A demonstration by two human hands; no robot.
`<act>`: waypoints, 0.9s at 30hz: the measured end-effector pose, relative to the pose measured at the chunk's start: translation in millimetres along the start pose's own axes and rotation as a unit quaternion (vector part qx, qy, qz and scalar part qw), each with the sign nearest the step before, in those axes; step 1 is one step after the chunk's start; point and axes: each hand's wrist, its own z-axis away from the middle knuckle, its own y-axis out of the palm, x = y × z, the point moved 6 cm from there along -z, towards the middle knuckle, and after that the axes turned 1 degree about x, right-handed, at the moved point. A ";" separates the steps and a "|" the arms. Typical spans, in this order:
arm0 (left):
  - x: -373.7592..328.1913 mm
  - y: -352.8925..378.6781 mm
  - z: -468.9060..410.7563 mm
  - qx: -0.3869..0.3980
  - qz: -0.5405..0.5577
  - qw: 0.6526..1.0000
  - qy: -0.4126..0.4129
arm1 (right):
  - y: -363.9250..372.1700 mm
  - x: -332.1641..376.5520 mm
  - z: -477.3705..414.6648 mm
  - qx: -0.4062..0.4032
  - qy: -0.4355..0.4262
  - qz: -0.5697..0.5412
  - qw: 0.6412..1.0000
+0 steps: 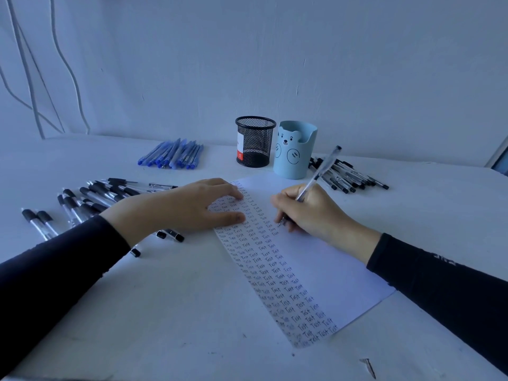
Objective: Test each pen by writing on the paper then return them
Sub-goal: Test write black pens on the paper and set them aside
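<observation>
**Pen test under way on a crowded sheet**

Pale wall and a white worktop [176,312] fill the frame, with loose cables hanging at the upper left. At centre right, the right hand [313,213] has its grip clenched on a clear pen [320,171], tip down on the paper [324,273] just right of the columns of "Test". The left hand [192,207] lies flat, grip released, fingers pinning the sheet's left edge.

Black pens [96,199] are scattered at centre left, a second black batch [349,177] sits at right, and blue pens [173,155] lie at upper centre. A mesh cup [254,144] and a bear-faced holder [294,149] stand just beyond the paper's top (both look empty, though their insides are mostly hidden).

Risks, as a judgement: lifting the pinning hand could let the sheet skid mid-stroke; the left sleeve [55,270] lies close to loose pens and could roll them; tested and untested batches could be confused on return.

Blank paper remains at right, and open worktop spreads across the lower left.
</observation>
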 end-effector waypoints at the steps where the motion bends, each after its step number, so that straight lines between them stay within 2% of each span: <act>1: 0.2 0.1 0.2 0.000 0.000 1.000 0.000 | -2.1 0.2 -0.5 -0.003 0.003 -0.026 1.000; 10: 1.3 0.8 0.0 0.009 -0.004 1.000 -0.007 | -18.9 0.5 -9.4 -0.001 0.042 -0.181 0.983; 16: -0.1 0.5 0.0 0.007 -0.007 1.000 -0.005 | -32.8 2.3 -12.3 0.023 0.066 -0.249 0.966; 20: 1.5 0.8 -0.7 0.003 -0.007 1.000 0.001 | -41.4 1.2 -14.7 0.010 0.063 -0.267 0.962; 22: 1.3 0.8 -1.0 0.001 -0.008 1.000 0.004 | -52.9 3.3 -18.7 -0.037 0.037 -0.302 0.952; 24: 2.5 1.2 -1.4 -0.001 -0.007 1.000 0.007 | -77.8 5.0 -22.0 -0.127 -0.021 -0.302 0.945; 27: 5.4 2.5 -2.1 -0.003 -0.010 1.000 0.014 | -125.1 -1.7 -16.6 -0.282 -0.093 -0.182 0.937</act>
